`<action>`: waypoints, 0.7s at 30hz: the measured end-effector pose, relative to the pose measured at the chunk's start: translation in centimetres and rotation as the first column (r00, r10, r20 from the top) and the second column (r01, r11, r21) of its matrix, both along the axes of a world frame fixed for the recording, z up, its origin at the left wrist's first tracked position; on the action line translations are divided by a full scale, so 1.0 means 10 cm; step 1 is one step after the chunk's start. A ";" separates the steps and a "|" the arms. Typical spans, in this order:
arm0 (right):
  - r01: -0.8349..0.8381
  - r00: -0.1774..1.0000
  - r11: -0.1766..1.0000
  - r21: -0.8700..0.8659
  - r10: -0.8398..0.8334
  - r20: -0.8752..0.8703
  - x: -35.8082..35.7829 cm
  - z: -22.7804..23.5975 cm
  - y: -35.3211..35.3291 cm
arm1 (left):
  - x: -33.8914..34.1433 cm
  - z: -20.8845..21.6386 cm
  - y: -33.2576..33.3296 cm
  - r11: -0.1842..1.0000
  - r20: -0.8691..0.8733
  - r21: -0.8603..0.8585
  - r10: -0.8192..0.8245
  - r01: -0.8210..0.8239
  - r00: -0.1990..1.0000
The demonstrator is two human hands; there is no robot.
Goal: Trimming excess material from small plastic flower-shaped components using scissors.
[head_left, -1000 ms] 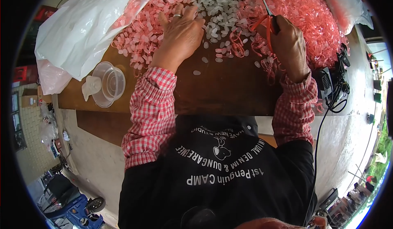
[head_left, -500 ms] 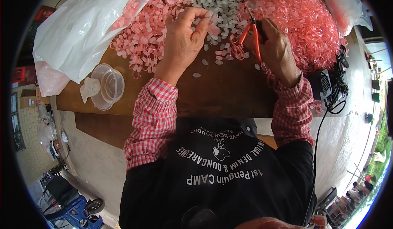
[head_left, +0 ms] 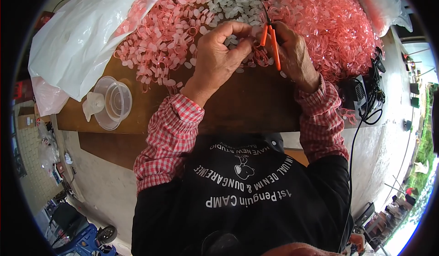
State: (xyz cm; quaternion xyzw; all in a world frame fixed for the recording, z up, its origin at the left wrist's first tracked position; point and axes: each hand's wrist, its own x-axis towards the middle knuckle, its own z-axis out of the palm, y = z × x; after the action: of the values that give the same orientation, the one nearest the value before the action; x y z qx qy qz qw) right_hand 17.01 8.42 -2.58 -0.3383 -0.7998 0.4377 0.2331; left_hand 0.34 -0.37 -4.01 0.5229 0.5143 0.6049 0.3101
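Observation:
My left hand (head_left: 221,55) is closed in a pinch, its thumb and forefinger on a small translucent pinkish oval piece (head_left: 257,31). Just right of it, my right hand (head_left: 295,54) holds small pliers (head_left: 275,48) with orange handles and a dark pointed tip aimed away from me. The curled fingers of that hand are partly hidden behind the handles. Beyond both hands lies a heap of pale clear oval pieces (head_left: 235,2). Pink looped plastic pieces are piled on the left (head_left: 157,45) and in a larger heap on the right (head_left: 327,27).
A white plastic bag (head_left: 82,41) covers the table's left side. Near it a round clear tub (head_left: 120,104) stands beside a crumpled whitish item (head_left: 94,104). Black cables and an adapter (head_left: 359,91) sit at the table's right edge. Another clear bag (head_left: 382,4) is at the far right.
My left hand has come nearer to me and to the right, toward the pliers. My right hand with the pliers has shifted a little left. The whole view has also moved slightly.

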 end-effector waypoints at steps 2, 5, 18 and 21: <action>-0.023 0.997 0.947 0.321 0.044 -0.059 0.02 -0.03 0.02 | -0.06 -0.05 0.05 0.989 -0.028 0.121 0.085 -0.081 0.996; -0.017 1.000 0.778 0.628 0.020 0.003 0.09 -0.12 0.03 | -0.11 0.00 0.04 0.984 0.034 0.098 0.148 -0.150 0.988; -0.074 0.975 0.722 0.688 -0.094 0.203 -0.01 -0.05 -0.12 | -0.07 0.00 0.08 0.949 -0.295 0.227 0.283 -0.221 0.913; -0.067 0.976 0.720 0.691 -0.098 0.196 -0.05 0.00 -0.16 | -0.05 -0.04 0.09 0.944 -0.405 0.251 0.304 -0.215 0.862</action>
State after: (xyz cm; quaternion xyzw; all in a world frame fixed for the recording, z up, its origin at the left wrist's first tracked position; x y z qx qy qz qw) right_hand 16.54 6.80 -2.63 -0.2790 -0.9230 0.0647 0.2571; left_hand -0.17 0.53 -4.38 0.5992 0.5741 0.5559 0.0485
